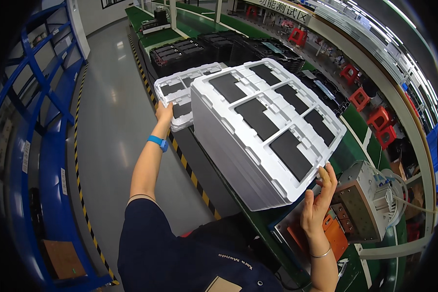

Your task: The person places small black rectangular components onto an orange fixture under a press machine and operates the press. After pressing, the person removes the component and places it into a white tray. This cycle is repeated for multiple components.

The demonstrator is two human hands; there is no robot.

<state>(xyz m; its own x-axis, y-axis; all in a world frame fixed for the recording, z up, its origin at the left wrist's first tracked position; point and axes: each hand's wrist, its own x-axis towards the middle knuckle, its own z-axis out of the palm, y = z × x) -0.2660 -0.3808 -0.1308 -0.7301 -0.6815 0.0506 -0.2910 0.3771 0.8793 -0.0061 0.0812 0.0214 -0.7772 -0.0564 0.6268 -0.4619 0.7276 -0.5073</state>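
On the green workbench [360,131] in front of the person stands a tall stack of white foam trays [258,146], each tray moulded into six pockets that hold flat black panels [255,118]. Its long axis runs away from the person and to the right, from the near corner by the right hand to the far corner near the left. The stack lies between the two hands, so both arms bracket it at opposite ends.

At the near right corner, the right hand [319,202] is open, fingers extended upward, fingertips touching the lower edge of the stack; it presses rather than clasps. Reaching far forward on a straight arm with a blue wristband [157,142], the left hand [164,113] meets the far left side, where a second, lower stack of white trays [180,95] sits just behind the tall one. Its fingers are hidden behind the foam, so whether they curl around an edge cannot be told. The right hand is the nearer to the body.

Farther along the bench lie black trays [180,53]. A grey metal fixture with cables [365,202] stands just right of the right hand, red stools [370,109] line the far side, and blue racking [39,112] runs along the left.
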